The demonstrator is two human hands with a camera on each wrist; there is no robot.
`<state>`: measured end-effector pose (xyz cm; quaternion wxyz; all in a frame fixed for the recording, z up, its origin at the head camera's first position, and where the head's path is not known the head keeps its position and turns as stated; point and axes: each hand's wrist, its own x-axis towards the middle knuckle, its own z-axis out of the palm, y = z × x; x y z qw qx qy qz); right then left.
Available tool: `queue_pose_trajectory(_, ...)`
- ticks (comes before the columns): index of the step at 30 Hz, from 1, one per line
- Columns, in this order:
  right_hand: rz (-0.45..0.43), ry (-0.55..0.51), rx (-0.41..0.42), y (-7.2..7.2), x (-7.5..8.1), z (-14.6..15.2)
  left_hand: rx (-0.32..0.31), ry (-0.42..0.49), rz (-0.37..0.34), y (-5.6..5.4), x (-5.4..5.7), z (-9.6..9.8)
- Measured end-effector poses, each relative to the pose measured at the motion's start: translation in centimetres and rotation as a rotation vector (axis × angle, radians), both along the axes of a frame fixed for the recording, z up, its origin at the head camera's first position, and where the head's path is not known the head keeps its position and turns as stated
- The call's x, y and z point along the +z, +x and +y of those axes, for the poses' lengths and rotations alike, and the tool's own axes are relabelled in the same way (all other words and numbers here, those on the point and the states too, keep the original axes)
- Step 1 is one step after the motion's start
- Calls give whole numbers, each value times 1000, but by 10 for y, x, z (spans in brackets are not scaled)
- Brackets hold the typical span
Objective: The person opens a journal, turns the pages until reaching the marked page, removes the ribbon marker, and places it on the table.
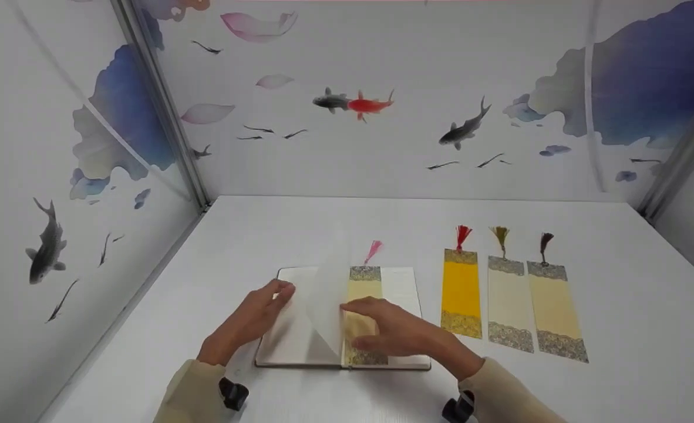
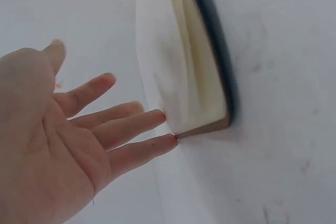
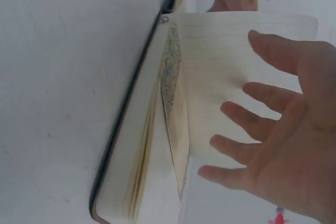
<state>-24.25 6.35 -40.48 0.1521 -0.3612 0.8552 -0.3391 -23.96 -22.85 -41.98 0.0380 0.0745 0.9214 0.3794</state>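
An open notebook (image 1: 403, 294) lies on the table with one lined page (image 3: 220, 61) standing up from its middle. On its right side lies a cream bookmark (image 1: 366, 289) with patterned ends and a pink tassel (image 1: 374, 251). My left hand (image 1: 263, 308) is at the left page, its straight fingertips right at the notebook's edge in the left wrist view. Over the bookmark is my right hand (image 1: 391, 326), fingers spread and extended, index fingertip beside the raised page. It covers part of the bookmark. Neither hand grips anything.
To the right on the white table (image 1: 634, 294) lie a yellow bookmark (image 1: 461, 288) with a red tassel, a pale one (image 1: 508, 299) with an olive tassel and a beige one (image 1: 552, 308) with a dark tassel. Fish-patterned walls (image 1: 382, 158) enclose the table.
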Motion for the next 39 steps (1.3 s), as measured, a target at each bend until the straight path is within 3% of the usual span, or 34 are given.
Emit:
queue_pose_trajectory(3, 122, 87, -11, 3, -2, -8, 53, 68, 35, 0, 3, -3)
queue_pose_trajectory(6, 190, 163, -34, 4, -5, -15, 85, 98, 72, 1, 6, -7)
queue_pose_trajectory(14, 184, 301, -56, 3, -14, -29, 91, 127, 87, 5, 9, -12)
queue_pose_trajectory(21, 209, 380, -31, 3, -15, -29, -27, -46, 28, 7, -3, -5)
queue_pose_trajectory(24, 226, 417, 5, 1, -14, -27, -80, -110, -40, 9, -6, -1)
queue_pose_trajectory(28, 273, 449, 64, 0, -15, -25, -153, -262, -171, 11, -6, 3)
queue_pose_trajectory(32, 309, 448, 88, 0, -16, -25, -199, -408, -234, 10, -5, 8)
queue_pose_trajectory(36, 287, 414, 68, -3, -17, -23, -217, -461, -233, 9, -5, 13)
queue_pose_trajectory(39, 220, 335, 29, -8, -17, -21, -232, -492, -249, 9, -5, 16)
